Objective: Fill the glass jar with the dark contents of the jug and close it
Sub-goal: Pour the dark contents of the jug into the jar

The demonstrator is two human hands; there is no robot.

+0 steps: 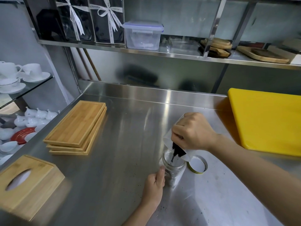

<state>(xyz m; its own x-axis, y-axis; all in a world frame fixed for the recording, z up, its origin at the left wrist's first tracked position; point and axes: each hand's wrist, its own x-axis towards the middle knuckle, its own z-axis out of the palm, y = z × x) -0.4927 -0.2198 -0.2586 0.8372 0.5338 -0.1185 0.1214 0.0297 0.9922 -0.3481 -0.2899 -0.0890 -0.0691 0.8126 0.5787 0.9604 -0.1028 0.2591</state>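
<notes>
A clear glass jar point(175, 170) stands upright on the steel counter point(123, 144), near the front. My left hand point(154, 186) grips its left side. My right hand point(193, 131) holds a translucent white jug point(187, 156) tilted down over the jar's mouth. Dark granules point(175, 150) stream from the jug's lip into the jar. The jar's lid point(197, 165), gold-rimmed with a white inside, lies upside down on the counter just right of the jar. Most of the jug is hidden behind my right hand.
A stack of bamboo trays point(76, 128) lies to the left. A wooden tissue box point(27, 181) sits front left. A yellow cutting board point(267, 123) lies at the right. Dark crumbs dot the counter by the jar. White cups point(19, 74) fill the left shelves.
</notes>
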